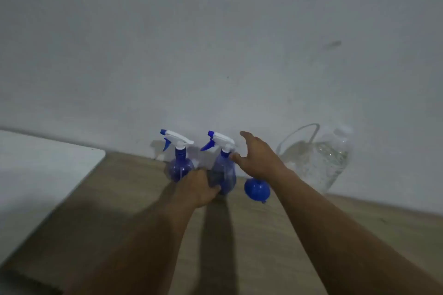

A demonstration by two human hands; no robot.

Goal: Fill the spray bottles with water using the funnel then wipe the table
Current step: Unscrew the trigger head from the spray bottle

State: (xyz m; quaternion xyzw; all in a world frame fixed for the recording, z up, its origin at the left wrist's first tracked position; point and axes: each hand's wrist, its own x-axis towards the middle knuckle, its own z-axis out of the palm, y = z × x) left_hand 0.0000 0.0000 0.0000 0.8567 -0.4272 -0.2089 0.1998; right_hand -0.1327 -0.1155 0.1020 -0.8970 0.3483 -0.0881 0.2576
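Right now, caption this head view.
Left hand grips a spray bottle, right hand open at its top; funnel and water jug beside.

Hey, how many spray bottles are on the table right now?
2. The left spray bottle stands upright; the right spray bottle stands beside it, its body gripped by the left hand. No others show.

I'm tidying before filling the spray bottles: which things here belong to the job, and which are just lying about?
For the job: left spray bottle; right spray bottle, gripped by the left hand; blue funnel; clear water jug; wooden table.
Just lying about: white panel at the left.
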